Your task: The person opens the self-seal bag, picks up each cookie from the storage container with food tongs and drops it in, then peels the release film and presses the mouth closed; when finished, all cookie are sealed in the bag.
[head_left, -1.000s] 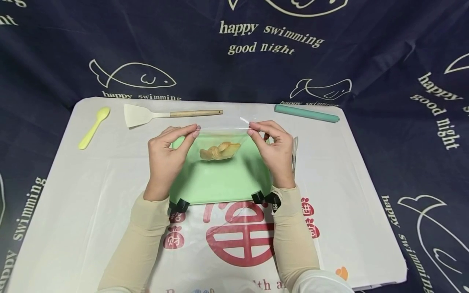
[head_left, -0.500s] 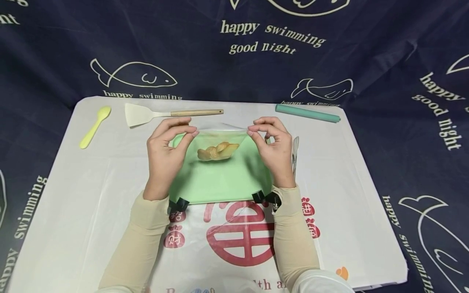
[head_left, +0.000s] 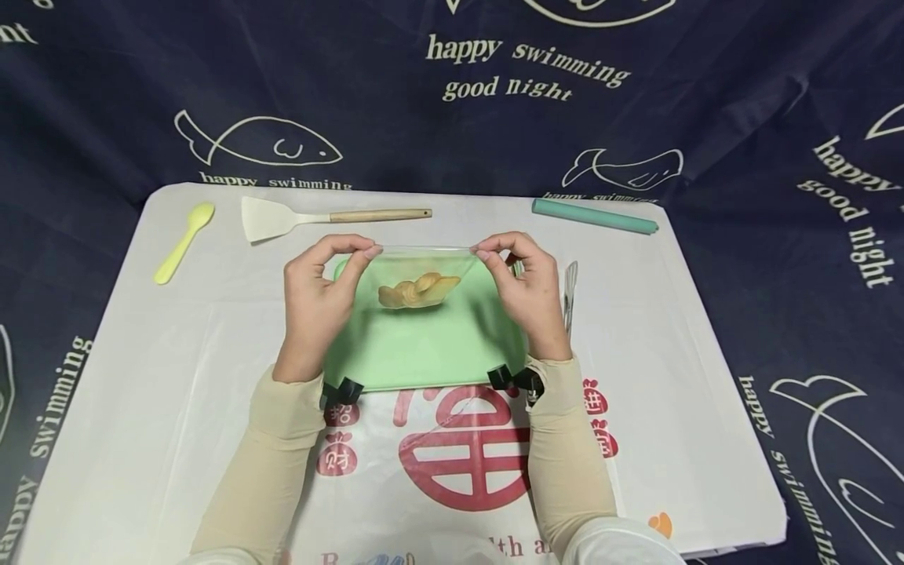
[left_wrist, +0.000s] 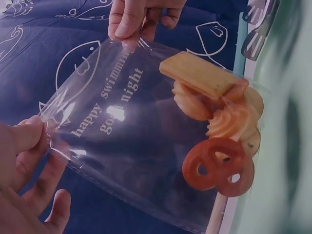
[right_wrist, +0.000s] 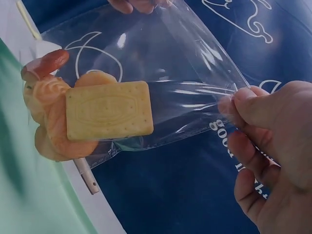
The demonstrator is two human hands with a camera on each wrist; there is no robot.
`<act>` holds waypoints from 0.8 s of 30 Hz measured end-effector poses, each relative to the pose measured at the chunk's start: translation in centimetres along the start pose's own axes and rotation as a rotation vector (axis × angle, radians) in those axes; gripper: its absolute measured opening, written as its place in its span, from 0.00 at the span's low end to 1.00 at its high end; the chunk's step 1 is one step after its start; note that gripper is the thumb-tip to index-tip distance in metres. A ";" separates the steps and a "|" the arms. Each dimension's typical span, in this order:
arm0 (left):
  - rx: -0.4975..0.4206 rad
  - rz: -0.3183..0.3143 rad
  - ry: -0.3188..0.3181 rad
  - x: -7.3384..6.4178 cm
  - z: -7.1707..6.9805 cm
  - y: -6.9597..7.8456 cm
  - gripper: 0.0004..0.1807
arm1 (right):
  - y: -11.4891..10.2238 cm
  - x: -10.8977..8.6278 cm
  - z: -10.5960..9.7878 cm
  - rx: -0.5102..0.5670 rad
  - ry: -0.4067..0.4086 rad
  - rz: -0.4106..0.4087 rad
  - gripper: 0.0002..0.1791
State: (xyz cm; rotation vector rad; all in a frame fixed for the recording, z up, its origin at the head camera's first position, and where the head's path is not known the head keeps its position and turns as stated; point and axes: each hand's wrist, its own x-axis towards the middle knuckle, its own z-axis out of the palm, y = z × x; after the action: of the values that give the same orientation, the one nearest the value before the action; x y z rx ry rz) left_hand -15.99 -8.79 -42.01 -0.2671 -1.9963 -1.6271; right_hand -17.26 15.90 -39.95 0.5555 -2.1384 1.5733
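Observation:
Both hands hold up a clear plastic bag (left_wrist: 141, 151) by the two ends of its upper edge, which runs straight between them. My left hand (head_left: 315, 294) pinches the left corner between thumb and fingers. At the right corner my right hand (head_left: 528, 294) pinches the film, its other fingers curled below in the right wrist view. Biscuits lie bunched in the bag's bottom: a rectangular cracker (right_wrist: 109, 109), a pretzel-shaped cookie (left_wrist: 214, 146) and swirled piped cookies (left_wrist: 234, 119). The bag hangs above a green tray (head_left: 424, 357), overlapping it in the head view.
Along the table's back lie a yellow spoon (head_left: 182, 245), a white spatula (head_left: 267, 220) with a wooden handle, and a teal rod (head_left: 595, 216). A metal utensil (head_left: 569, 298) lies right of the tray, partly behind the right hand. Dark printed cloth (head_left: 438, 149) surrounds the white table.
The film that stuck up above the fingers has gone down, and the bag's upper edge is now a straight line. Left fingers lifted briefly, then came down again; the hands stayed nearly in place.

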 end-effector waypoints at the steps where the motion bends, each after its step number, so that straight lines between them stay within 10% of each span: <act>1: 0.000 -0.001 0.000 0.0 0.0 -0.1 0.03 | 0.0 0.0 0.0 0.000 0.003 -0.004 0.03; 8: -0.008 -0.011 0.009 0.2 -0.3 -0.1 0.03 | -0.2 0.0 0.0 0.030 -0.021 0.000 0.03; 16: -0.219 -0.053 -0.046 0.3 -1.3 -0.3 0.04 | -0.8 0.0 0.4 0.010 -0.238 0.107 0.02; 24: -0.270 -0.092 -0.046 0.4 -2.0 -0.1 0.05 | 0.9 -0.5 0.6 0.126 -0.194 0.073 0.02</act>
State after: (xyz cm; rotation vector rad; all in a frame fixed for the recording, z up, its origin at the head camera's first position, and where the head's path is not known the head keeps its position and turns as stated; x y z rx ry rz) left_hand -15.84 -10.79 -41.66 -0.3192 -1.8434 -1.9676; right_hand -17.46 15.62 -41.11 0.7043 -2.2331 1.7681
